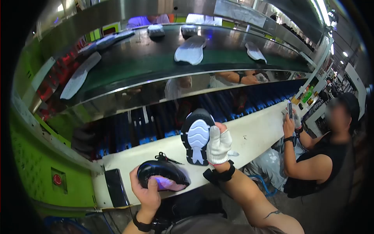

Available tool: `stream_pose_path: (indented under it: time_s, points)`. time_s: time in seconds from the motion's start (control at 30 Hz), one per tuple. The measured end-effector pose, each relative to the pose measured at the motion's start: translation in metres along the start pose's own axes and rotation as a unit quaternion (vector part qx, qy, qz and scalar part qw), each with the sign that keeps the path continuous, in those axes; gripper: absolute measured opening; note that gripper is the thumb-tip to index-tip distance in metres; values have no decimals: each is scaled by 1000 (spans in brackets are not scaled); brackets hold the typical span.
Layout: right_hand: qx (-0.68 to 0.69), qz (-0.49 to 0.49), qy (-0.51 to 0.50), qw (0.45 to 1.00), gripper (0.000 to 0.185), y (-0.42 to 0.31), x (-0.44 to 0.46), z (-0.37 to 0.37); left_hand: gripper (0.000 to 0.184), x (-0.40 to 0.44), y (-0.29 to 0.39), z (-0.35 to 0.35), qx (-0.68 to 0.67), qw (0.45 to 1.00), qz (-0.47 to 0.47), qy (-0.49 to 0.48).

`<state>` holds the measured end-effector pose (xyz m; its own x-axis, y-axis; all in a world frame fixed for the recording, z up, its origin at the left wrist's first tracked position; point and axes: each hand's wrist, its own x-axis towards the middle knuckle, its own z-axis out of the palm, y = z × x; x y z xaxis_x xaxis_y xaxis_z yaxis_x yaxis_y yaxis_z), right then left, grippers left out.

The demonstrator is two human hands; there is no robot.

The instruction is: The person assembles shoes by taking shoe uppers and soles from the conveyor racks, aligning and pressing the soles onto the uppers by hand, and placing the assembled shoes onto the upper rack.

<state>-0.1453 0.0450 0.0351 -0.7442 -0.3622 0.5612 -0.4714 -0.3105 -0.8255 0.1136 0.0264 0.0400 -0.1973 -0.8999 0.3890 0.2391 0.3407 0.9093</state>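
Note:
My left hand (148,191) is bare and grips a black shoe upper (157,171) by its side, thumb pressed on its pinkish underside. Black laces (165,157) stick out from the far side of the upper. In a white fingerless glove, my right hand (219,146) holds a black and white shoe sole (198,136) upright, its patterned tread facing me. The sole is above the white ledge (249,132), to the right of the upper and apart from it. Part of the right fingers is hidden behind the sole.
Beyond the ledge runs a dark green conveyor belt (144,66) carrying several pale soles (191,50). Blue-lit dark slots (156,124) lie beneath it. A green machine panel with a red button (57,179) stands left. At right, a co-worker (319,156) holds a phone (290,111).

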Motion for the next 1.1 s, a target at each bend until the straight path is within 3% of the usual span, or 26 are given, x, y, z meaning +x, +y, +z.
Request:
stream_pose_path:
  time_s: [0.03,0.1,0.13,0.17,0.23,0.3,0.37,0.4,0.5,0.57,0.6,0.63,0.7,0.77,0.83,0.87,0.9,0.93,1.03,1.1]
  points:
    - [0,14,3,1000,25,0,-3,-1,65,1,9,-3,-14,999,-36,-21]
    - [26,22,59,998,23,18,-8,2,67,12,10,-3,18,999,-6,-27]
    - [20,27,31,999,23,11,-5,-3,69,10,16,-7,51,998,11,-47]
    - [-11,50,-23,998,30,1,0,-7,71,12,22,-2,-50,996,-12,-68]
    - [-104,92,-104,985,30,-41,19,-14,72,10,15,-4,-78,995,-26,-52]
    - [116,182,-112,970,34,-46,27,-21,70,11,12,-7,-59,996,-24,-54]
    - [-1,71,-270,960,36,-86,21,-29,69,9,15,-6,-46,997,-26,-56]
    - [11,118,-298,947,35,-75,5,-35,69,12,19,-5,-39,997,-23,-66]
    - [258,140,-342,893,35,-84,-34,-22,60,17,25,-5,-30,997,-8,-68]
    - [293,153,-351,876,34,-98,-44,-19,49,32,44,-16,179,963,99,-175]
    - [283,153,-353,879,32,-99,-50,-17,39,40,56,-17,254,935,166,-182]
    - [271,159,-353,881,31,-102,-57,-20,39,40,69,-17,253,938,147,-188]
    - [205,153,-362,896,33,-98,-66,-29,52,33,84,-14,200,950,-60,-231]
    - [155,138,-369,906,36,-93,-74,-35,60,25,79,-13,182,955,-54,-228]
    - [130,73,-344,927,35,-89,-82,-33,62,5,73,-12,71,975,-141,-154]
    - [124,45,-334,933,35,-87,-87,-32,51,-4,70,-8,48,981,-149,-114]
    - [117,18,-324,939,35,-85,-91,-30,51,-13,62,-5,41,982,-152,-108]
    - [126,14,-311,942,36,-82,-95,-29,48,-19,53,0,18,994,-73,-73]
    - [127,1,-314,941,41,-82,-97,-32,59,-15,48,-3,151,975,130,-97]
    - [124,5,-315,941,39,-81,-97,-34,65,-16,49,2,199,960,174,-94]
